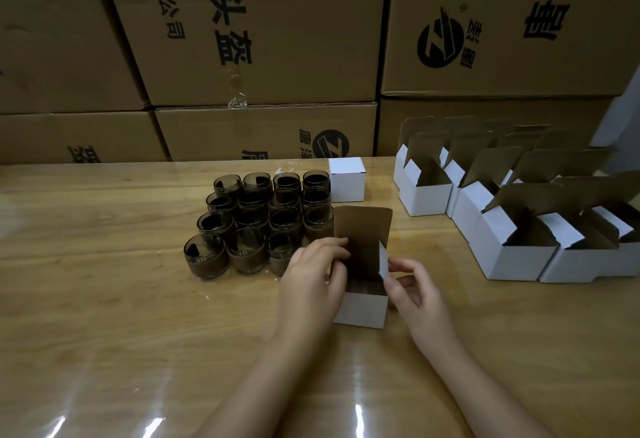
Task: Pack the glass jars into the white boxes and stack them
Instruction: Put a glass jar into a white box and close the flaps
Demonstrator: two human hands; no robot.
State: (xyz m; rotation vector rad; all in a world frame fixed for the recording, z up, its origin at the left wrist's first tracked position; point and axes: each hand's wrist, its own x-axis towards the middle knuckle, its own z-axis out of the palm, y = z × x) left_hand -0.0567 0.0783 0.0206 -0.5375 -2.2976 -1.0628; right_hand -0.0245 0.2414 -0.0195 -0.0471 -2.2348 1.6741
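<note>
1. Wooden table (138, 299) w/ brown cartons (259, 39) stacked behind.
2. Left hand (311, 275) curls round open box (362, 307), steadying it; right hand (412, 285) pinches its side flap (382, 259), prob. to tuck in.
3. Glass jars (256, 223) clustered just left, in reach; closed box (346, 179) behind; spare boxes (502, 229) right.

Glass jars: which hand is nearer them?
Left. The left hand is right beside the front glass jars; the right hand is across the open white box, at its right flap.

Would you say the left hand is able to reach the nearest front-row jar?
Probably yes: the jar stands right beside the left hand, nothing between, though that hand holds the open box.
</note>
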